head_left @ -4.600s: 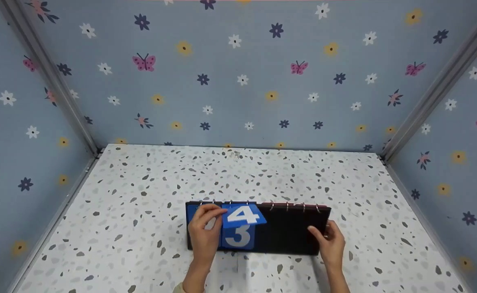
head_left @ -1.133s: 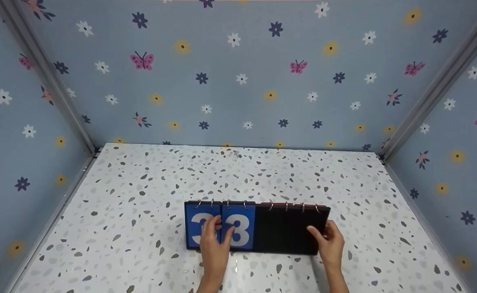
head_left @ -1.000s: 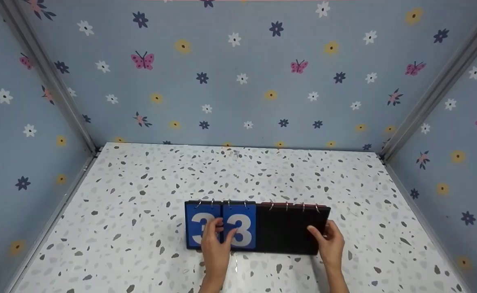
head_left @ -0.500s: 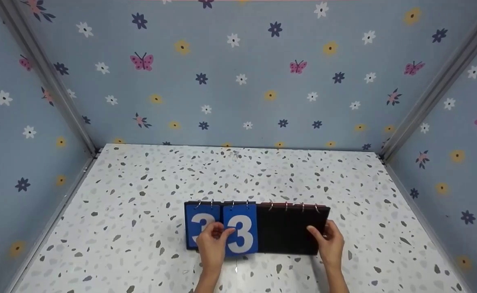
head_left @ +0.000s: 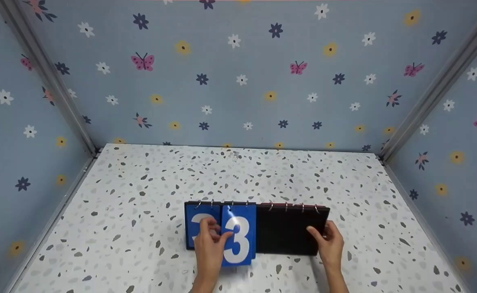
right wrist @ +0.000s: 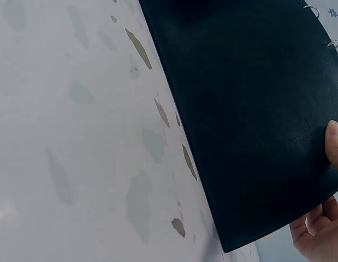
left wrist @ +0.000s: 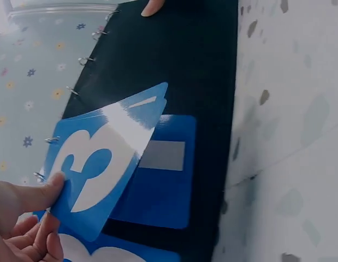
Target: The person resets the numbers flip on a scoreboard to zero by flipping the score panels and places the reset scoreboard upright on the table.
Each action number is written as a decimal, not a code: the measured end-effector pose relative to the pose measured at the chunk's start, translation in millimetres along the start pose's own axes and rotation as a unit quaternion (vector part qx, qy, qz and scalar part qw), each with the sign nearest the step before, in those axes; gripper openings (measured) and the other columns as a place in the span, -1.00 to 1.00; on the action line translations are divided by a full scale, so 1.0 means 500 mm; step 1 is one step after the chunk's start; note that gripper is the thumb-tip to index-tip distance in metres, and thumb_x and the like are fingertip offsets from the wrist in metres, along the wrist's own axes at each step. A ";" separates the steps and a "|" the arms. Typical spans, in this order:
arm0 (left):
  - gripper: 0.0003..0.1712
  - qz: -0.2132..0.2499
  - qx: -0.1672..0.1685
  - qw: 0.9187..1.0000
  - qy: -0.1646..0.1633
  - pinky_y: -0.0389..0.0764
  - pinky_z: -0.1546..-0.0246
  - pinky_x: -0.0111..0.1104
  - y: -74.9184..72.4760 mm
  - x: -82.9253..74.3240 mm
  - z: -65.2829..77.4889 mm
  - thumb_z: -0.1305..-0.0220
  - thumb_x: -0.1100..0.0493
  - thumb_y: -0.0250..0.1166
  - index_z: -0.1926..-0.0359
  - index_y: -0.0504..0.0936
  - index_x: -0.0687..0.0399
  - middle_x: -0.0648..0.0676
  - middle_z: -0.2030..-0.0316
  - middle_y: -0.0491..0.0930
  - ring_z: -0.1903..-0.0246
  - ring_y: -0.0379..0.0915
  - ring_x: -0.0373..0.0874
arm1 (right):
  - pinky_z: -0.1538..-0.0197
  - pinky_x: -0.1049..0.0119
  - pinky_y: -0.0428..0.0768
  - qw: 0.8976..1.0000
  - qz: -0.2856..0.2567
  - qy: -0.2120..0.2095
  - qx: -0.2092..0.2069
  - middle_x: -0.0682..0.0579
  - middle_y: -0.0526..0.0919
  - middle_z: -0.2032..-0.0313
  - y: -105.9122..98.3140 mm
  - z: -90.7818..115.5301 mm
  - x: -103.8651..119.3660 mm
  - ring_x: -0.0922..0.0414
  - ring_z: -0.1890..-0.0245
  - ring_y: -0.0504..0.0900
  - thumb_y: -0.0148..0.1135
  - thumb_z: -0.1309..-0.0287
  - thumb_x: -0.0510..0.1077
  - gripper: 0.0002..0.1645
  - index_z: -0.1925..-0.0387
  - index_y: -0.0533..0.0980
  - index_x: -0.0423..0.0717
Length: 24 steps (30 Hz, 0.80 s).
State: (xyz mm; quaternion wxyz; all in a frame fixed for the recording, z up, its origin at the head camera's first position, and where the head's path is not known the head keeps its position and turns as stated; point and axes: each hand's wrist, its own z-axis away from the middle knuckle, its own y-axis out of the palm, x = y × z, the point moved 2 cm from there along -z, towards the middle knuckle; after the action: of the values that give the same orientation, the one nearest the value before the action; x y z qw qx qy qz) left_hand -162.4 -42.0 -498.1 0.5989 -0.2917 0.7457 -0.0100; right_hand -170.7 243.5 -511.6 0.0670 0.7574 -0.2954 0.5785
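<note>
A black flip scoreboard (head_left: 287, 230) stands near the front of the table, number cards hanging from metal rings along its top. My left hand (head_left: 209, 248) pinches the left edge of a blue card with a white 3 (left wrist: 103, 158) between thumb and fingers. That card is lifted off the board, with another card edge just behind it; a blue card with a white bar (left wrist: 169, 185) shows beneath. Another blue 3 card (head_left: 193, 226) hangs at the far left, partly behind my left hand. My right hand (head_left: 331, 244) grips the board's right end, thumb on the front, fingers behind.
The table (head_left: 149, 183) has a white speckled top. Blue flowered panels (head_left: 238, 81) enclose it at the back and both sides, with grey metal strips at the corners. A reddish strip (head_left: 279, 204) shows behind the board's right top edge.
The 4 card, held up earliest, came down out of sight, leaving a 3 on top. Since then my left hand has pulled that 3 card forward, off the board. My right hand has stayed put.
</note>
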 end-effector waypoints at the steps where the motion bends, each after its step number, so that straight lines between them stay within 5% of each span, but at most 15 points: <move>1: -0.56 -0.003 0.012 1.000 -0.005 0.46 0.50 -0.41 -0.003 -0.005 0.000 0.17 0.31 0.44 0.27 0.38 0.16 0.01 0.45 0.51 0.57 0.39 -0.26 | 0.42 0.50 0.46 1.000 -0.001 0.001 0.000 -0.25 0.60 0.44 0.000 0.000 0.000 0.21 0.53 0.52 0.38 0.17 -0.38 -0.72 0.35 0.48 -0.38; 6: -0.76 0.011 0.085 0.996 -0.015 0.45 0.43 -0.43 -0.021 -0.021 -0.006 0.05 0.29 0.38 0.30 0.54 0.14 -0.01 0.40 0.55 0.51 0.38 -0.25 | 0.42 0.50 0.46 1.000 0.002 0.005 0.002 -0.25 0.60 0.44 0.001 0.000 0.000 0.21 0.53 0.51 0.38 0.17 -0.37 -0.71 0.34 0.48 -0.38; 10: -0.88 0.058 0.122 0.991 0.019 0.49 0.35 -0.43 -0.040 -0.025 -0.014 -0.13 0.33 0.24 0.27 0.63 0.19 0.03 0.35 0.59 0.40 0.47 -0.18 | 0.43 0.49 0.46 1.000 0.000 0.008 0.001 -0.25 0.60 0.44 0.000 0.000 -0.001 0.20 0.54 0.51 0.38 0.17 -0.38 -0.71 0.35 0.48 -0.38; 16: -0.74 0.122 0.159 0.979 0.043 0.50 0.23 -0.42 -0.052 -0.023 -0.027 -0.20 0.52 0.03 0.20 0.60 0.29 0.12 0.27 0.58 0.25 0.49 -0.07 | 0.45 0.49 0.45 1.000 -0.002 0.000 -0.003 -0.24 0.59 0.46 0.000 -0.001 -0.001 0.20 0.55 0.49 0.38 0.18 -0.39 -0.72 0.36 0.48 -0.39; 20: -0.74 0.143 0.152 0.977 0.039 0.48 0.16 -0.42 -0.054 -0.024 -0.029 -0.14 0.52 0.11 0.18 0.60 0.27 0.11 0.23 0.58 0.19 0.49 -0.08 | 0.45 0.49 0.45 1.000 -0.003 -0.002 -0.003 -0.24 0.59 0.46 0.000 0.000 -0.002 0.21 0.55 0.50 0.38 0.17 -0.39 -0.72 0.36 0.48 -0.38; 24: -0.78 0.143 0.108 0.982 0.066 0.49 0.19 -0.38 -0.054 -0.032 -0.032 -0.06 0.47 0.23 0.24 0.63 0.22 0.07 0.26 0.57 0.24 0.48 -0.10 | 0.44 0.49 0.46 1.000 -0.006 -0.003 -0.003 -0.25 0.60 0.45 0.001 0.000 -0.002 0.22 0.54 0.51 0.37 0.18 -0.39 -0.72 0.36 0.48 -0.38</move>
State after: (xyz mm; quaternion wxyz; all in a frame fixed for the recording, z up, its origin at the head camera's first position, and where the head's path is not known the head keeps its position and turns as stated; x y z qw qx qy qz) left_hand -163.5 -62.8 -469.4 0.5719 -0.1140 0.8120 -0.0239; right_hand -171.2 243.6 -512.3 0.0713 0.7607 -0.2929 0.5749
